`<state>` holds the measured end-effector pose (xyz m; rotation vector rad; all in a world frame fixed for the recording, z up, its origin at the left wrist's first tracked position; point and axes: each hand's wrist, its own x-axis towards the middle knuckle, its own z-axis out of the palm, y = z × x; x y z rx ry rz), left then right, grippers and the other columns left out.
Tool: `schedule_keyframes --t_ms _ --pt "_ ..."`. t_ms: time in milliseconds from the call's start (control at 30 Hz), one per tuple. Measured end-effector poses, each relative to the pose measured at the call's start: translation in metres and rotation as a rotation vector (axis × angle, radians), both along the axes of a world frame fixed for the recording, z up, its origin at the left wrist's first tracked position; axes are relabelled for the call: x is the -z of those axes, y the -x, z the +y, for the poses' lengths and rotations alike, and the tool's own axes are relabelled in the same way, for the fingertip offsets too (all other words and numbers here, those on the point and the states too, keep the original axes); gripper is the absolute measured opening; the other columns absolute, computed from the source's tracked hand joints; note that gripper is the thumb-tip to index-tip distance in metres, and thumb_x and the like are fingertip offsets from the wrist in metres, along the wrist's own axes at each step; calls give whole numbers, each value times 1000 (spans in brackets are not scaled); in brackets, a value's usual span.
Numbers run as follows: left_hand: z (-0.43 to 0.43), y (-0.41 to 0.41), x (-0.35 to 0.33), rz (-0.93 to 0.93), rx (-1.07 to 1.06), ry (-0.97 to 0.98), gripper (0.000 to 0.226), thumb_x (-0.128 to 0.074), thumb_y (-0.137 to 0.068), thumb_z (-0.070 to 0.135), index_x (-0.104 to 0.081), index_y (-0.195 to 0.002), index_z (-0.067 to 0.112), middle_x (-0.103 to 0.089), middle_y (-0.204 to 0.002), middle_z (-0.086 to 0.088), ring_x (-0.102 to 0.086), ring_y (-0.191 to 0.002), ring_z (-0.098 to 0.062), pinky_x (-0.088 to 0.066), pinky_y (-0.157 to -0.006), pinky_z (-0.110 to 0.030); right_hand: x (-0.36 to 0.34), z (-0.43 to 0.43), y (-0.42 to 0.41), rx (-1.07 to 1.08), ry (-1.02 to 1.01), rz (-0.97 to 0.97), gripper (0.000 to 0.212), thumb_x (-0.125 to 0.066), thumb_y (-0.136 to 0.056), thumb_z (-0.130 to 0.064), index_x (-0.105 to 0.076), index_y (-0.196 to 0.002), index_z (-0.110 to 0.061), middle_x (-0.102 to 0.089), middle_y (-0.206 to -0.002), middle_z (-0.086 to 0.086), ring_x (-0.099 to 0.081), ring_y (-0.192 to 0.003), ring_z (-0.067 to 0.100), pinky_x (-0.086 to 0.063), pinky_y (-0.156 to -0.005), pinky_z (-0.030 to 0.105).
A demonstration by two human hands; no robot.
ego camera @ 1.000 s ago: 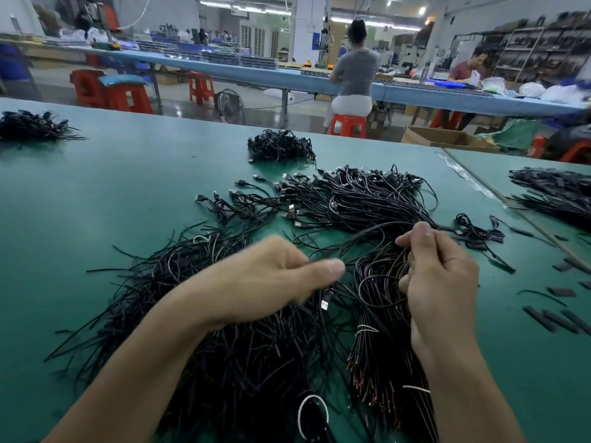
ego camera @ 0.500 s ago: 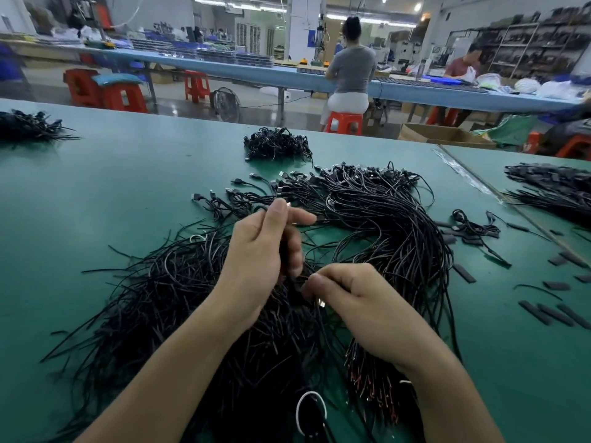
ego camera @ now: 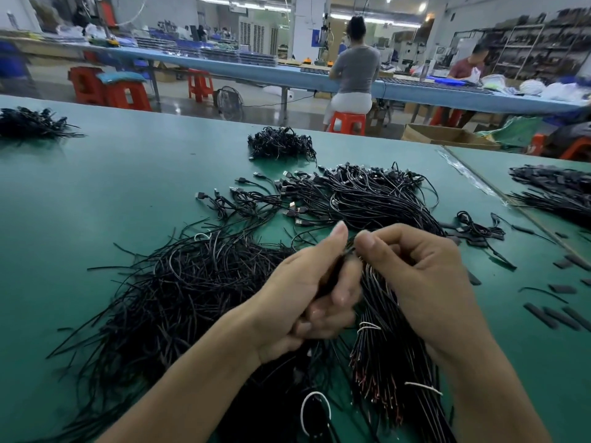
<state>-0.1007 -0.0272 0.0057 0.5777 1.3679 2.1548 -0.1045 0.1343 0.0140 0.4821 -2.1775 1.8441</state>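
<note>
left hand (ego camera: 307, 302), right hand (ego camera: 422, 282) on cable (ego camera: 350, 250)

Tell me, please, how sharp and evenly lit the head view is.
Head view: even overhead light, faint shadows on the green table; left hand and right hand, pinching a black cable, slightly blurred; wide-angle lens curves the table's far edge; ceiling lamps glare behind.

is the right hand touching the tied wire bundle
Touching. The head view shows the right hand curled round the top strands of the tied wire bundle, no gap between them.
</note>
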Motion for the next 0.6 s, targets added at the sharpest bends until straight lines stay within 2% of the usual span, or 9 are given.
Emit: schedule_keyframes --t_ms 133,233,300,333,400,467,500,533,600 --pt "-5 5 -8 -9 -53 -305 46 -43 -98 43 -57 -62 18 -45 -44 9 -39 -32 -1 -32 -33 -13 4 -8 0 -37 -165 -127 30 -55 -85 -53 -71 -72 -32 -48 -51 -9 -35 -46 8 -28 -42 23" --pt "-7 11 -8 21 -300 -392 45 -45 -98 42 -74 -77 15 -68 -67 -1 -66 -56 -10 -53 -52 -19 4 -13 -4 -100 -370 -135 31 -54 -96 -46 -72 -78 -28 -46 -50 -9 -35 -46 8 -29 -45 25" --pt "-6 16 -3 142 -465 -313 44 -43 -96 39 -75 -98 10 -76 -94 -10 -74 -87 -19 -58 -74 -24 2 -14 -7 -135 -482 -137 24 -56 -98 -38 -71 -82 -29 -43 -49 -10 -34 -45 9 -29 -44 26" --pt "-5 19 1 250 -564 -190 44 -42 -97 40 -73 -107 10 -75 -104 -9 -72 -98 -20 -57 -81 -25 1 -15 -9 -155 -524 -136 23 -56 -98 -35 -70 -80 -30 -43 -48 -10 -34 -44 8 -30 -44 27" --pt "-5 22 10 504 -785 152 41 -41 -98 39 -68 -117 14 -74 -110 -2 -69 -107 -14 -56 -90 -27 -4 -15 -13 -198 -561 -116 25 -57 -98 -33 -67 -75 -28 -46 -49 -8 -37 -44 8 -33 -44 30" --pt "-7 21 14 646 -803 427 39 -41 -100 36 -71 -114 15 -75 -104 2 -71 -99 -10 -58 -87 -30 -9 -15 -16 -190 -519 -73 25 -57 -97 -32 -66 -74 -26 -53 -53 -9 -44 -46 10 -40 -47 34" --pt "-7 19 13 636 -729 491 40 -41 -101 37 -74 -104 16 -76 -93 1 -73 -87 -11 -60 -78 -31 -10 -13 -16 -155 -474 -50 25 -57 -97 -32 -67 -75 -26 -60 -58 -9 -51 -49 13 -46 -52 36" --pt "-6 16 10 584 -634 509 44 -39 -102 39 -76 -89 18 -75 -78 0 -73 -71 -13 -60 -65 -31 -12 -11 -15 -116 -427 -32 26 -56 -98 -32 -69 -77 -26 -67 -64 -7 -60 -56 17 -51 -58 39" --pt "-4 9 4 447 -457 484 63 -32 -103 48 -70 -61 20 -66 -53 -1 -60 -40 -13 -47 -42 -22 -14 -6 -14 -100 -333 -27 26 -57 -99 -29 -71 -77 -24 -71 -69 -4 -66 -66 17 -55 -67 40"
